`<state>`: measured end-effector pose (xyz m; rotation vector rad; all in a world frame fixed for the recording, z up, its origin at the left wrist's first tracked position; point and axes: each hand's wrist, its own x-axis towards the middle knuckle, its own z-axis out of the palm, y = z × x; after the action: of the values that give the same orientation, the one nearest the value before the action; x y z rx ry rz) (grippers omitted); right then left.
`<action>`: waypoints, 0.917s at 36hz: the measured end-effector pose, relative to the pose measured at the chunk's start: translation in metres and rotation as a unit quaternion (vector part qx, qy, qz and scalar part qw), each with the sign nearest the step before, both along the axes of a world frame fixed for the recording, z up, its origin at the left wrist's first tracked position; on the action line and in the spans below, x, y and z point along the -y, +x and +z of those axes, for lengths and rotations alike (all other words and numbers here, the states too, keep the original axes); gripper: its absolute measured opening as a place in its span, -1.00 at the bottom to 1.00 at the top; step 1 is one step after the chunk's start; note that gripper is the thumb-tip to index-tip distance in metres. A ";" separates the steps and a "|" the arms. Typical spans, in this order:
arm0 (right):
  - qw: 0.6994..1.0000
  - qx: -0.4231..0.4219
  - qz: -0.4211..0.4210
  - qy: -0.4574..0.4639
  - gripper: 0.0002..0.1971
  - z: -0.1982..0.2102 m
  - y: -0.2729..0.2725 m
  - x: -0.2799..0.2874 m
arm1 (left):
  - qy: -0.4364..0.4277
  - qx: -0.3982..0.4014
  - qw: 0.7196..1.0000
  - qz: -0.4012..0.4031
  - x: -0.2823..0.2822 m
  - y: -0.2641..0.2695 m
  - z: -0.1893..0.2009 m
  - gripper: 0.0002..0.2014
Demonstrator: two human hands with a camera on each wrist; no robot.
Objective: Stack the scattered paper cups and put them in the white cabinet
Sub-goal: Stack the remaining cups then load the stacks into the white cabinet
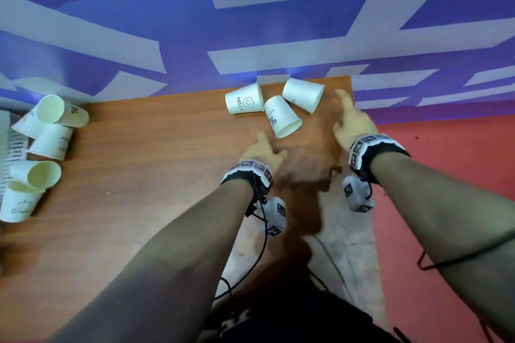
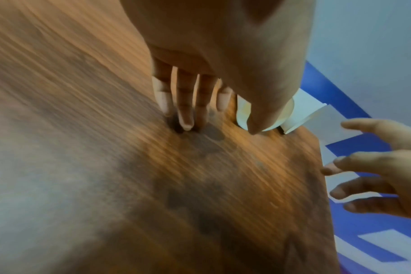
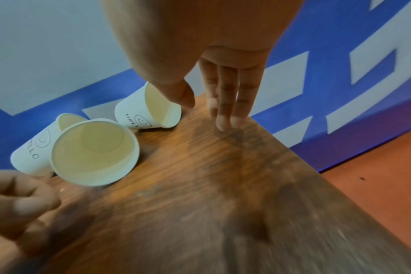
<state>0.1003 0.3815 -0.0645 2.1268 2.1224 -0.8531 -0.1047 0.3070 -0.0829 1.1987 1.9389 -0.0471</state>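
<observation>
Three white paper cups lie on their sides at the far right end of the wooden table (image 1: 139, 175): a "HELLO" cup (image 1: 243, 99), a middle cup (image 1: 281, 117) with its mouth toward me, and a right cup (image 1: 302, 93). My left hand (image 1: 264, 147) hovers open just in front of the middle cup and holds nothing. My right hand (image 1: 348, 117) is open to the right of the cups, fingers straight over the table's corner. In the right wrist view its fingers (image 3: 225, 96) point down beside a cup (image 3: 148, 109). No white cabinet is in view.
Several more paper cups (image 1: 51, 142) lie scattered at the table's left end, next to a white striped object (image 1: 5, 147). A blue and white wall (image 1: 250, 22) runs behind the table. Red floor (image 1: 446, 161) lies past the table's right edge.
</observation>
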 end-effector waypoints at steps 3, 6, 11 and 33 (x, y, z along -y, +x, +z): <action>0.999 -0.019 0.038 0.027 -0.24 -0.011 -0.006 -0.024 | 0.027 0.014 0.999 0.041 -0.014 0.005 -0.013 -0.45; 0.998 -0.031 0.049 0.025 -0.28 -0.020 -0.015 -0.044 | 0.043 0.035 0.996 0.070 -0.023 0.004 -0.024 -0.48; 1.000 -0.010 0.010 0.006 -0.47 -0.036 -0.024 -0.060 | 0.039 0.075 0.988 0.132 -0.030 0.001 -0.041 -0.60; 0.998 -0.034 -0.017 0.041 -0.82 -0.050 -0.026 -0.056 | -0.004 0.070 0.987 0.148 -0.032 0.005 -0.042 -0.61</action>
<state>0.0740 0.4373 -0.1147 2.2098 2.1952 -0.8680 -0.0997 0.3386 -0.1252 0.8738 1.9693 0.1809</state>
